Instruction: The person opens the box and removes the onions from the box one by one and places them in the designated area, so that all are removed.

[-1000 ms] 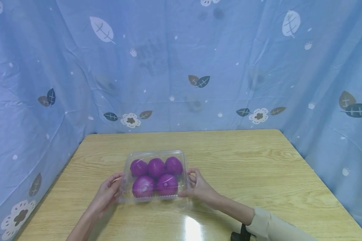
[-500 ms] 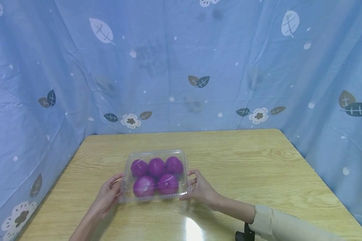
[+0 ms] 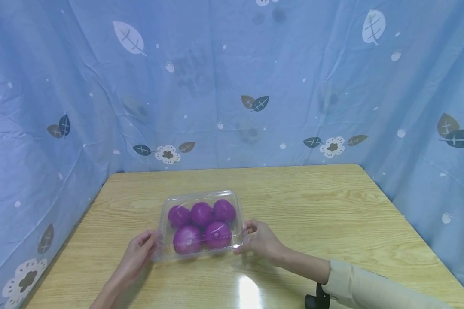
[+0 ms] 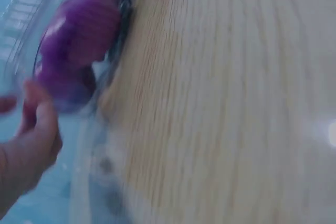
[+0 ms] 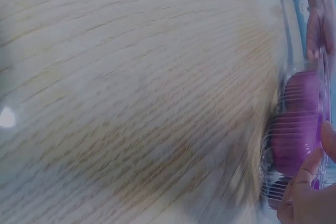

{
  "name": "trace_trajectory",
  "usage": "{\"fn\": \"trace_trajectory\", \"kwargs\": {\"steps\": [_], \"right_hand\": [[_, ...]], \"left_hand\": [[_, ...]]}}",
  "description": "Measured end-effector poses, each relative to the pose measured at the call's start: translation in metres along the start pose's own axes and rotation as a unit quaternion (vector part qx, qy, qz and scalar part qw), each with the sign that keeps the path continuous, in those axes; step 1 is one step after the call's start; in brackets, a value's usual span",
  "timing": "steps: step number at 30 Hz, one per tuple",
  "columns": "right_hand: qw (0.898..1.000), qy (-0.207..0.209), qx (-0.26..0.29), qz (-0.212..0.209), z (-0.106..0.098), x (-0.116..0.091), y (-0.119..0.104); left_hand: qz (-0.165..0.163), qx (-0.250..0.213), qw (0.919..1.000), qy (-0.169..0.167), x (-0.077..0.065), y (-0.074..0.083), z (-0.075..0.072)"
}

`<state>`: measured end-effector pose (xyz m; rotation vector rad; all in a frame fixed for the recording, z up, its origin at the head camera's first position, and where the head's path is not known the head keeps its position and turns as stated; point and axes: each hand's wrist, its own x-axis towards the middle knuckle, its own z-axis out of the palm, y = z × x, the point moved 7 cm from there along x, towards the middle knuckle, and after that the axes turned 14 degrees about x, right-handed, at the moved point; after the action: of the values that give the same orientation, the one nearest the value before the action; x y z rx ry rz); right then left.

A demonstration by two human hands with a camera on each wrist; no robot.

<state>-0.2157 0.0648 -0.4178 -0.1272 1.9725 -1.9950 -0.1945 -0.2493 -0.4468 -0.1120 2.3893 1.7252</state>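
A clear ribbed plastic box (image 3: 163,223) with several purple onions (image 3: 187,239) inside is left of centre over the table in the head view. My left hand (image 3: 138,253) grips its left side near the front corner; my right hand (image 3: 263,242) holds the opposite side, thumb toward the front. In the left wrist view, the left hand (image 4: 31,140) is at the box's end beside the onions (image 4: 79,30). The right wrist view has an onion (image 5: 294,148) behind the ribbed wall, with the right hand (image 5: 310,198) curled at the near end. Some fingers are hidden.
The wood-grain table (image 3: 313,206) extends behind and to the right of the box. Blue patterned curtains (image 3: 216,86) hang along its back and both sides. A bright light reflection (image 3: 249,292) shows near the front. Something black (image 3: 318,297) hangs under the right wrist.
The box has shifted slightly right and turned a little, its right end now a bit higher in the head view. Both hands stay on it, moving with it.
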Motion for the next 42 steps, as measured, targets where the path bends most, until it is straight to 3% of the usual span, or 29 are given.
{"fn": "trace_trajectory", "kwargs": {"steps": [5,8,15,24,28,33,38,42], "right_hand": [[1.0,0.012,-0.011,-0.007,-0.006,0.002,-0.002],[1.0,0.014,-0.013,-0.016,-0.008,0.002,-0.004],[0.999,-0.005,-0.027,-0.042,-0.01,0.0,-0.009],[0.984,-0.04,-0.13,-0.117,-0.007,-0.001,-0.015],[0.982,-0.055,-0.129,-0.126,-0.005,-0.002,-0.015],[0.98,-0.063,-0.132,-0.135,-0.002,-0.002,-0.017],[0.982,-0.072,-0.121,-0.125,-0.001,0.0,-0.015],[0.985,-0.069,-0.112,-0.113,-0.003,0.001,-0.013]], "left_hand": [[0.047,-0.013,0.9925,-0.112,-0.01,0.003,0.004],[0.064,0.017,0.9894,-0.129,-0.012,0.003,0.007],[0.102,0.036,0.9879,-0.111,-0.013,0.006,0.011],[0.15,0.026,0.9815,-0.115,-0.013,0.007,0.013],[0.135,0.032,0.9833,-0.117,-0.013,0.003,0.012],[0.096,0.006,0.9901,-0.102,-0.012,-0.002,0.01],[0.052,-0.008,0.9973,-0.052,-0.012,-0.002,0.008],[0.044,0.015,0.9989,0.006,-0.011,0.003,0.007]]}}
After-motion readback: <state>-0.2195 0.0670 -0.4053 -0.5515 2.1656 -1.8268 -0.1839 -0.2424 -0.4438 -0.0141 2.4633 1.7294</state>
